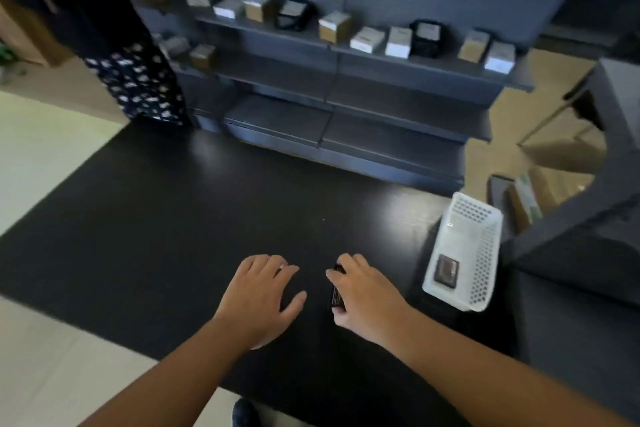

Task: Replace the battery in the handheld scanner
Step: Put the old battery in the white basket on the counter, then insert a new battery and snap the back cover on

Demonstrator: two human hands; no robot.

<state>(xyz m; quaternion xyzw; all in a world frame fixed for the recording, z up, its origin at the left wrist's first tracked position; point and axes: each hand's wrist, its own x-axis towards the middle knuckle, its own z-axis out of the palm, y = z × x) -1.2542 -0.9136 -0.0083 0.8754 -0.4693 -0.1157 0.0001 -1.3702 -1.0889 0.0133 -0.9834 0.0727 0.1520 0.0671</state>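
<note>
A black handheld scanner (336, 295) lies on the black table (166, 218), mostly hidden under my right hand (363, 295), whose fingers and thumb close around it. My left hand (263, 295) rests palm down on the table just left of the scanner, fingers spread, holding nothing. A dark rectangular battery (446, 270) lies at the near end of a white perforated plastic basket (481, 236) at the table's right edge, a hand's width right of my right hand.
Dark grey shelving (346, 80) with several small boxes stands behind the table. A person in dark patterned clothing (138, 80) stands at the far left corner. A dark cabinet (588, 270) rises to the right of the basket. Cardboard boxes (540, 191) sit on the floor beyond.
</note>
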